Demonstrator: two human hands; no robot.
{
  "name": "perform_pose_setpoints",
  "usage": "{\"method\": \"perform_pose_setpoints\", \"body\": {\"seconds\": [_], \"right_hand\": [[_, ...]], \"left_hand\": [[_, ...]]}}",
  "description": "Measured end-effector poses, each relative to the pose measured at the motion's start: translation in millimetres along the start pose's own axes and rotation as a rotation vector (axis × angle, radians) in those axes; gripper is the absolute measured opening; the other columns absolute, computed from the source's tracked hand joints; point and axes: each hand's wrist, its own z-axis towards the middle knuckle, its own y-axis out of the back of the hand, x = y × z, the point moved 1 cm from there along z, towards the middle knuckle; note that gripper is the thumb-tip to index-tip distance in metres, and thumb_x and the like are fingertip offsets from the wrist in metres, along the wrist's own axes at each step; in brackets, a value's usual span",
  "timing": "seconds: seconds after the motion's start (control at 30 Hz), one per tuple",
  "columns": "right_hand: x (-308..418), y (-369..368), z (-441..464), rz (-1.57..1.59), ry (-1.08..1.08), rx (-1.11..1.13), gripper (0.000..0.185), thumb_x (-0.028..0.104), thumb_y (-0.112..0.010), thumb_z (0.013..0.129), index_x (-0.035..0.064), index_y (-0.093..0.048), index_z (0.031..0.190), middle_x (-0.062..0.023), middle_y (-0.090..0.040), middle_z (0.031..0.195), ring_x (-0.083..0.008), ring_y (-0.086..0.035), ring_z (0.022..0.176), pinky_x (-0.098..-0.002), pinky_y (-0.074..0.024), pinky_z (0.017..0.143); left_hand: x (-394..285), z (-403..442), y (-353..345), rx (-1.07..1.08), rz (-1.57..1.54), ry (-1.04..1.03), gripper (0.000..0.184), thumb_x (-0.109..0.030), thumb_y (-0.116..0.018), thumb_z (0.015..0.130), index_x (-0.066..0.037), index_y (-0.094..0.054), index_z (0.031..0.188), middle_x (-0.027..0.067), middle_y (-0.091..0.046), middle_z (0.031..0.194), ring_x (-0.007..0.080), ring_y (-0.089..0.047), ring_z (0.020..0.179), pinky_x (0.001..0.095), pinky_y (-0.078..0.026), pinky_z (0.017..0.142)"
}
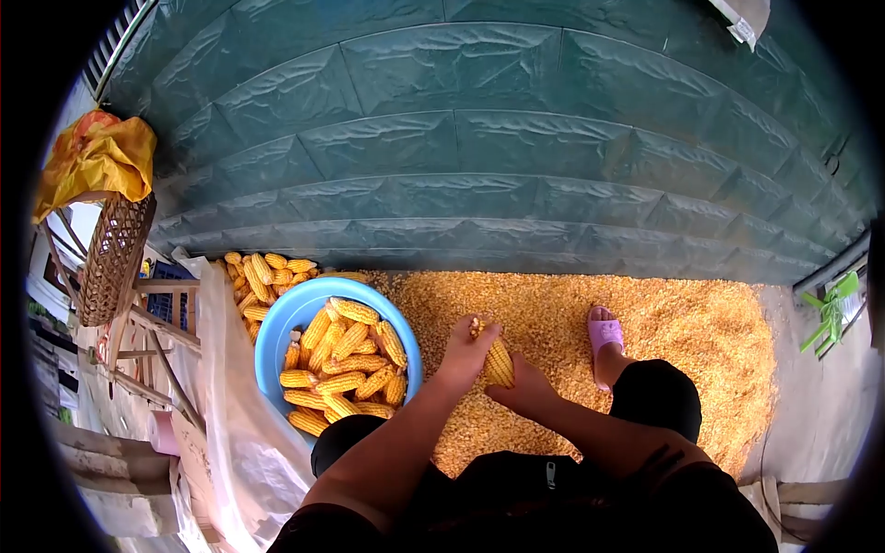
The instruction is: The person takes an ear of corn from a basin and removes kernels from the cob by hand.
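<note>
Between my two hands is a yellow corn cob (499, 366), held tilted above a spread of loose corn kernels (701, 332). My left hand (468, 353) is closed around its upper left part, and a few kernels show by the fingers at the top. My right hand (525, 389) grips the lower end from the right. To the left stands a round blue tub (413, 346) holding several whole corn cobs (343, 361). Part of the tub is hidden by my left knee and forearm.
More corn cobs (263, 272) lie piled behind the tub. A clear plastic sheet (235, 452) hangs at the left, by a wooden chair (152, 318) and a woven basket (115, 258). A dark green tarp (507, 138) rises at the back. My foot wears a pink slipper (604, 330).
</note>
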Motion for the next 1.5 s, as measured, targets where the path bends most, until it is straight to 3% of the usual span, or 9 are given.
{"method": "perform_pose_setpoints", "body": {"seconds": [0.03,0.17,0.33,0.57,0.77,0.83,1.07,1.37,1.5], "right_hand": [[4.4,3.0,-4.0,-0.017,0.014,0.009,0.057,0.035,-0.066,0.067,-0.0046,-0.042,0.102,-0.0234,-0.058,0.086,-0.0346,-0.060,0.081,-0.0413,-0.0473,0.070],[4.7,0.1,-7.5,-0.025,0.060,0.013,0.057,0.035,-0.065,0.067,-0.0058,-0.042,0.099,-0.0237,-0.059,0.082,-0.0366,-0.060,0.077,-0.0421,-0.0479,0.068],[7.5,-2.0,-10.9,-0.082,0.068,0.022,0.057,0.036,-0.065,0.068,-0.0071,-0.041,0.098,-0.0248,-0.058,0.080,-0.0380,-0.060,0.076,-0.0424,-0.0479,0.068],[-1.4,-9.6,-7.2,-0.160,0.104,0.043,0.062,0.036,-0.065,0.069,-0.0089,-0.038,0.101,-0.0259,-0.058,0.081,-0.0391,-0.059,0.077,-0.0426,-0.0480,0.068],[-8.5,-9.8,2.4,0.159,0.169,-0.018,0.058,0.034,-0.068,0.066,-0.0030,-0.043,0.103,-0.0158,-0.060,0.079,-0.0306,-0.061,0.069,-0.0374,-0.0487,0.064],[-8.0,-7.8,5.1,0.223,0.096,0.028,0.055,0.033,-0.068,0.065,-0.0008,-0.045,0.102,-0.0139,-0.060,0.079,-0.0266,-0.061,0.068,-0.0354,-0.0485,0.063],[0.4,-10.2,-1.2,0.443,0.069,0.201,0.049,0.022,-0.066,0.069,0.0035,-0.043,0.108,-0.0074,-0.056,0.080,-0.0153,-0.058,0.065,-0.0283,-0.0473,0.056],[1.9,-13.5,-6.3,0.252,0.015,0.129,0.052,0.033,-0.068,0.064,0.0021,-0.046,0.101,-0.0105,-0.059,0.073,-0.0203,-0.060,0.058,-0.0317,-0.0487,0.054],[0.5,-7.1,0.8,0.276,0.015,0.120,0.053,0.033,-0.068,0.064,0.0023,-0.045,0.101,-0.0100,-0.059,0.072,-0.0202,-0.059,0.058,-0.0316,-0.0484,0.054]], "left_hand": [[7.8,3.0,-0.3,-0.041,-0.067,0.021,0.057,-0.025,-0.061,0.084,0.007,-0.035,0.123,0.0130,-0.056,0.097,0.0195,-0.056,0.091,0.0316,-0.047,0.074],[17.4,4.3,0.2,-0.123,-0.022,0.067,0.056,-0.025,-0.060,0.083,0.007,-0.036,0.123,0.0124,-0.056,0.098,0.0196,-0.056,0.089,0.0314,-0.046,0.072],[31.2,9.6,9.1,-0.106,0.006,0.052,0.029,-0.021,-0.053,0.083,0.003,-0.050,0.100,0.0143,-0.058,0.084,0.0232,-0.059,0.073,0.0342,-0.047,0.064],[3.4,-0.4,5.3,-0.078,-0.295,0.231,0.022,-0.020,-0.043,0.088,0.001,-0.050,0.088,0.0159,-0.058,0.076,0.0283,-0.060,0.066,0.0387,-0.050,0.062],[-13.6,-2.4,3.9,0.096,-0.757,0.429,0.023,-0.024,-0.044,0.091,-0.003,-0.051,0.097,0.0150,-0.058,0.087,0.0292,-0.059,0.082,0.0389,-0.049,0.073],[-14.6,-0.2,8.2,0.347,-0.843,0.351,0.025,-0.025,-0.044,0.092,-0.004,-0.051,0.104,0.0142,-0.057,0.094,0.0292,-0.056,0.091,0.0400,-0.047,0.080],[-11.6,4.2,7.1,0.308,-0.637,0.365,0.018,-0.018,-0.049,0.091,-0.004,-0.052,0.102,0.0126,-0.057,0.092,0.0256,-0.057,0.087,0.0379,-0.048,0.077],[-4.3,7.8,10.8,0.169,-0.406,0.407,0.018,-0.023,-0.054,0.089,-0.005,-0.050,0.090,0.0121,-0.057,0.081,0.0252,-0.059,0.078,0.0379,-0.051,0.067],[-16.0,0.3,8.5,0.146,-0.671,0.428,0.026,-0.031,-0.053,0.089,-0.006,-0.050,0.095,0.0122,-0.058,0.085,0.0272,-0.059,0.082,0.0413,-0.050,0.071]]}}
